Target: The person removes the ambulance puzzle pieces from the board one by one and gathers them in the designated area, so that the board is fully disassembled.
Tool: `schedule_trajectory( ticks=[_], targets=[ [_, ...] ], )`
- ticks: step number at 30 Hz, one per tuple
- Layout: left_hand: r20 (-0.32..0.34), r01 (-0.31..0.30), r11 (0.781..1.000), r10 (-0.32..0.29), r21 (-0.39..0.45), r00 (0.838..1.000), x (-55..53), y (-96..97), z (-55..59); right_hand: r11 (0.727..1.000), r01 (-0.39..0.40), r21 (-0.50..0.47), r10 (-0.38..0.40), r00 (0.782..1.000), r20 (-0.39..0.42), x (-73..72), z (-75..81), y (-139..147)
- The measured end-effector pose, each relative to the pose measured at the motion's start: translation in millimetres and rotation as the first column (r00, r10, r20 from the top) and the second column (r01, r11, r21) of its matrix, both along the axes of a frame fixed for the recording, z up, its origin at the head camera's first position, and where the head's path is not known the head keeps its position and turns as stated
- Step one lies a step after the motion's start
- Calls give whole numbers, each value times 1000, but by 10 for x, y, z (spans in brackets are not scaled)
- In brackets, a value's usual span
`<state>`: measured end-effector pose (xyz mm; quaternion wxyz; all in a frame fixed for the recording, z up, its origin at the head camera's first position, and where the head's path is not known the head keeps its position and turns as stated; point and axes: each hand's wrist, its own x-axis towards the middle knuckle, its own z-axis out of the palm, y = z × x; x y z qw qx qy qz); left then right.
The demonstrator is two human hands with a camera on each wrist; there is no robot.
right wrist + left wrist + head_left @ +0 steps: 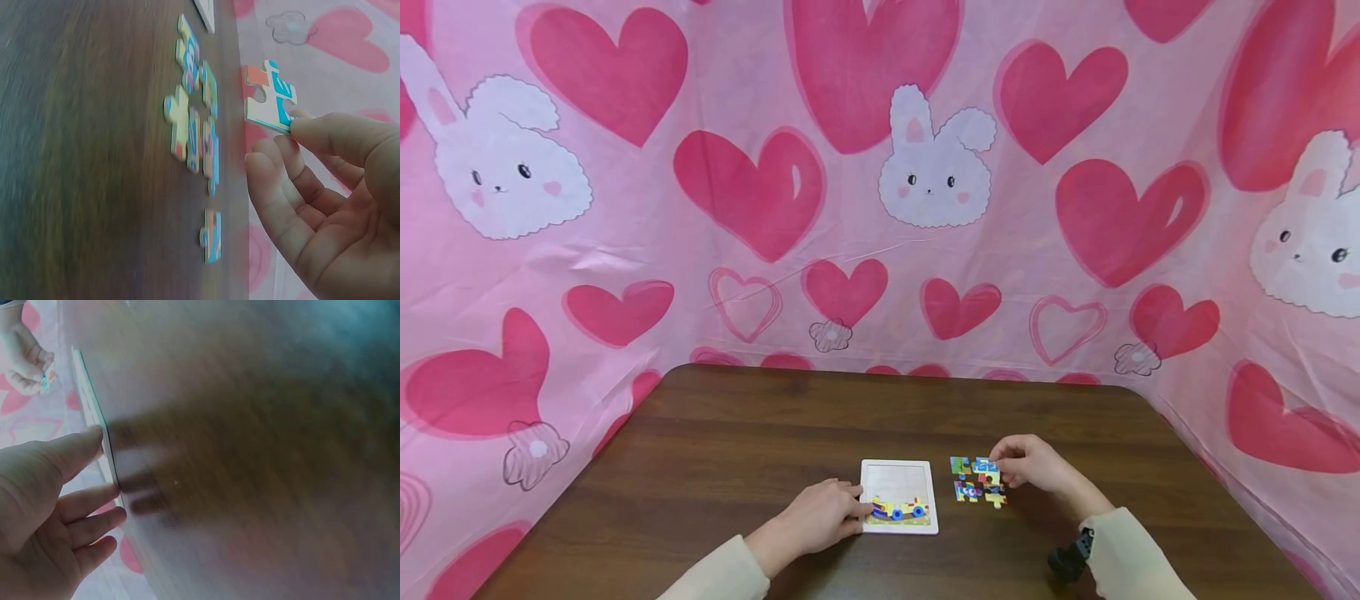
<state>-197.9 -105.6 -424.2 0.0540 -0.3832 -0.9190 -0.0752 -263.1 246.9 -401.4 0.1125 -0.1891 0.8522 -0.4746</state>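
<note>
A white-rimmed puzzle tray (pixel 897 479) lies flat on the table, its bottom row filled with yellow and blue pieces and its upper part bare. At its left rim, my left hand (pixel 822 514) rests with fairly straight fingers touching the edge; the left wrist view shows the thumb and fingertips against that edge. My right hand (pixel 1028 462) is just right of the tray, over the loose pieces. Between thumb and fingers it pinches a puzzle piece (pixel 272 103), blue, cream and orange, lifted off the table in the right wrist view.
Several loose jigsaw pieces (pixel 967 492) lie close together right of the tray. One piece (pixel 212 236) sits apart from the others in the right wrist view. A dark wooden table (pixel 760 442) spreads around, with a pink heart-and-rabbit cloth (pixel 850 242) behind it.
</note>
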Motion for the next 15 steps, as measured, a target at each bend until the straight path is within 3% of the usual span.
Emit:
schedule_trajectory(
  ticks=[15],
  targets=[
    [32,-13,1000,13,18,999,-10,5,4,998,44,53,-45,998,33,23,-46,305]
  ],
)
